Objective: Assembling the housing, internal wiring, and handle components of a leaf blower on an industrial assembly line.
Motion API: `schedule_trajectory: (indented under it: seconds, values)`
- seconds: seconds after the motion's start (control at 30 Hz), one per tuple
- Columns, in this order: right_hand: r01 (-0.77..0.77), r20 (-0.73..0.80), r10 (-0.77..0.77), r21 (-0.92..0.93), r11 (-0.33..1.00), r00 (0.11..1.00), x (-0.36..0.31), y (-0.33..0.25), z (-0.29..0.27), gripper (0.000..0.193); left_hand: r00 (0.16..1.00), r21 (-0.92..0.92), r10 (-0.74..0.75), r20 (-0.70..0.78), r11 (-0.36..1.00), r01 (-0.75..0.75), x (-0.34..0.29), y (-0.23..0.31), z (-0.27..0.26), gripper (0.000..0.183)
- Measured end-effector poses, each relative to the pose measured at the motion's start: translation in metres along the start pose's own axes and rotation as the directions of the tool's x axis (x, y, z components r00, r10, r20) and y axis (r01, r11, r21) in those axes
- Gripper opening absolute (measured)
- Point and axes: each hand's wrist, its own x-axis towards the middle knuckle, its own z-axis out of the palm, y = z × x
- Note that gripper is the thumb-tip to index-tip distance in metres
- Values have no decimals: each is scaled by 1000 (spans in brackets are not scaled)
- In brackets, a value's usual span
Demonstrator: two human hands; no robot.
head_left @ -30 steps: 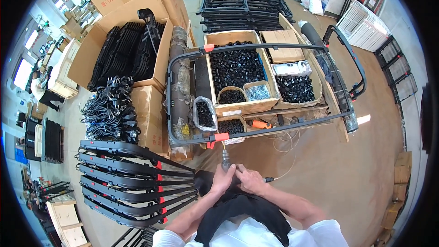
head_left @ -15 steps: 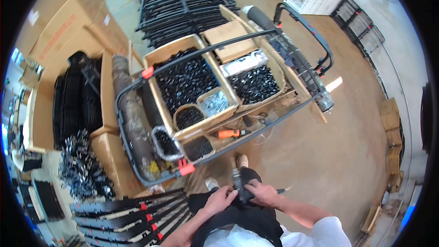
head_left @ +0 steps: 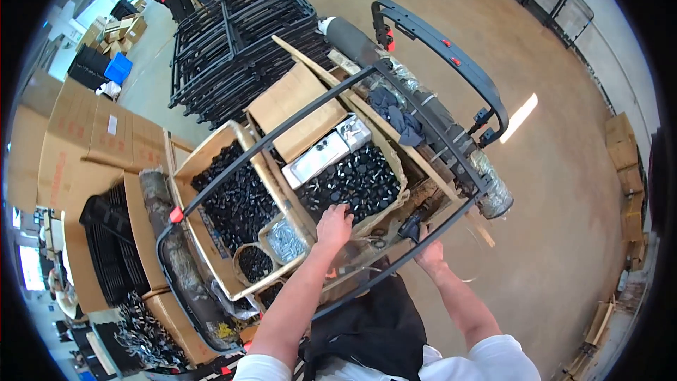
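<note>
Fingers bunched and dipping down, the bare left hand (head_left: 335, 227) is at the near edge of a heap of small, shiny black plastic pieces (head_left: 356, 185), and honestly I can't tell whether it's pinching one or just touching the pile. Those pieces sit in an open brown cardboard box (head_left: 384, 217), with a flat silvery-white carton (head_left: 317, 159) lying along its far side. Meanwhile the bare right hand (head_left: 431, 251) is down by a chunky black tool (head_left: 410, 226) at the right end of the bench, fingertips up against it; the near bar of a dark grey metal frame (head_left: 451, 220) hides part of that hand, so no clue if it's properly clamped on. That frame lies tilted right across the boxes, and the left forearm goes over the same near bar. My read is that this is a picking-up-parts step, with the right hand either parking or steadying the tool. Next move, I'd say, calls for a neat fingertip pinch on a single piece without dragging neighbours along, then a lift clear of the box rim and the bar. Small silvery metal bits (head_left: 285, 240) sit in their own tub just left of the left hand.
</note>
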Motion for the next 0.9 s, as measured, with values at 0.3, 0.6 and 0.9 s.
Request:
schedule_trajectory:
  seconds: [0.3, 0.6, 0.9]
  values:
    - [-126, 169, 112, 76, 989, 979, 51, 4, -31, 74, 968, 218, -152, 198, 970, 107, 49, 16, 52, 39]
    - [221, 571, -453, 429, 876, 685, 31, -76, -211, 25, 983, -367, -169, 67, 912, 182, 91, 50, -39, 29]
    - [377, 146, -377, -646, 664, 915, 224, -122, -47, 14, 973, -523, -8, -231, 844, -117, 263, 93, -93, 30]
